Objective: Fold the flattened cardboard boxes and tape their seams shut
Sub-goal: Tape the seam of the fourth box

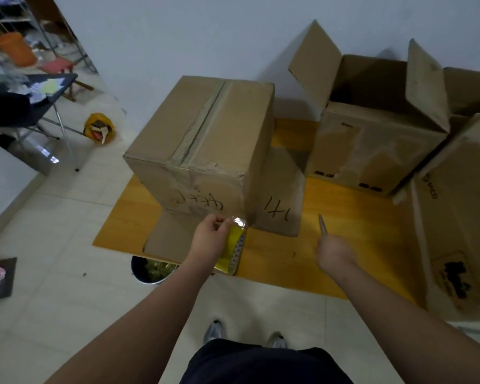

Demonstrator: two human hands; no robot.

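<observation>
The closed box point(203, 151) stands mid-frame on a board point(344, 239); open boxes point(372, 145) (flaps up) sit to its right, a tape roll point(232, 253) just below it.

Yellow bag point(99, 128) on floor, orange bucket point(14, 48) beyond.

The folded cardboard box point(205, 139) stood upright on the yellow surface point(344, 245). Its top seam was closed, black handwriting marked its near side, and a bottom flap splayed outward. The yellow tape roll point(233, 250) hung at its near lower corner, pinched in the left hand point(209, 239). An open box point(372, 145) stood behind on the right with its flaps raised.
</observation>
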